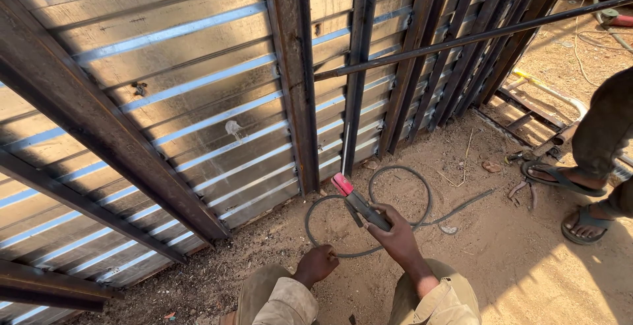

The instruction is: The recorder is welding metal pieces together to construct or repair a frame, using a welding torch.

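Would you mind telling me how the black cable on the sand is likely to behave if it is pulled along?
The cable lies in a loose loop, so it is probably floppy. It would likely drag through the sand rather than roll.

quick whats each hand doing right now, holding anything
Left hand: closed in a loose fist on the knee, holding nothing visible.
Right hand: shut around the welding electrode holder, rod pointing up at the steel post.
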